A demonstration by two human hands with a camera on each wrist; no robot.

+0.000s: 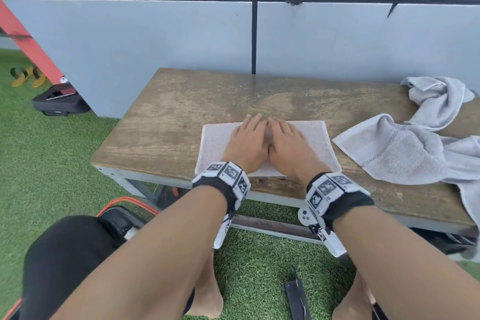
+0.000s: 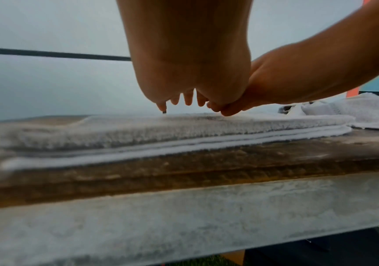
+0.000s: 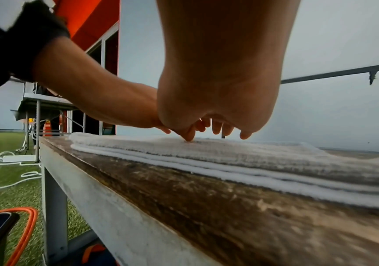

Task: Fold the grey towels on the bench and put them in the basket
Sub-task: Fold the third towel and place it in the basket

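Observation:
A folded grey towel lies flat near the front edge of the wooden bench; its stacked layers show in both wrist views. My left hand and right hand rest side by side on top of it, palms down with fingers straight, thumbs touching. Two unfolded grey towels sit at the bench's right end: one spread and draped, one crumpled behind it. A black basket with an orange rim stands on the grass below the bench's left front.
A grey panelled wall stands right behind the bench. Green artificial grass covers the ground. A black case lies at the far left beside an orange beam. A dark device lies between my knees.

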